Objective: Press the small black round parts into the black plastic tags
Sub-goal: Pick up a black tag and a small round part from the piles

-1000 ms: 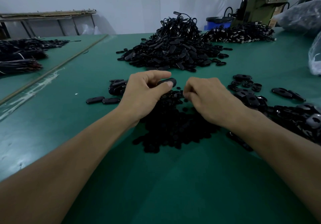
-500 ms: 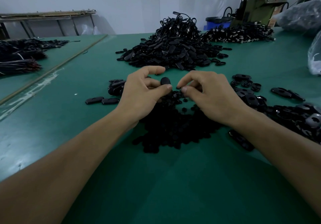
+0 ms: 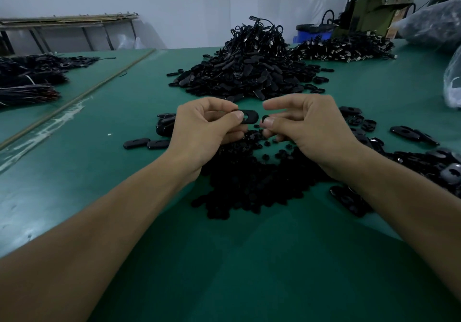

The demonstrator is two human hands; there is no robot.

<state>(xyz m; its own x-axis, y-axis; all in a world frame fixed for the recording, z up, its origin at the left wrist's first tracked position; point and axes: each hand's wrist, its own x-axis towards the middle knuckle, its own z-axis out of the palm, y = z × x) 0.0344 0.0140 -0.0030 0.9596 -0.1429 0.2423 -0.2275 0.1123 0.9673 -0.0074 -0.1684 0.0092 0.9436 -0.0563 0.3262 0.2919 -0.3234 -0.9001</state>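
**While part and tag sit apart: slip and misfit risks**

Since the left hand [image 3: 202, 132] pinches the tag [image 3: 250, 116] by one end btwn thumb and forefinger, the tag hangs in the air above the table [image 3: 119, 177], over the pile of parts [image 3: 249, 184]. An opening in the tag shows just beside the thumb tip. The right hand [image 3: 311, 132] pinches one part [image 3: 264, 117] btwn thumb and a fingertip, w/ the forefinger stretched out above it. The part is just beside the tag's free end, not touching it and not yet seated.

Risks, as I judge them:
- **Drop:** the part is tiny and half hidden by the thumb, so a loose pinch prob. drops it into the pile of lookalikes.
- **Misfit:** if it goes in tilted or wrong face first (can't tell which face shows), it may jam or pop out.
- **Tag slips:** the tag is gripped at one end only, so a hard push could lever it out of the left fingers.
- **Alignment:** black on black in dim light makes lining up harder.
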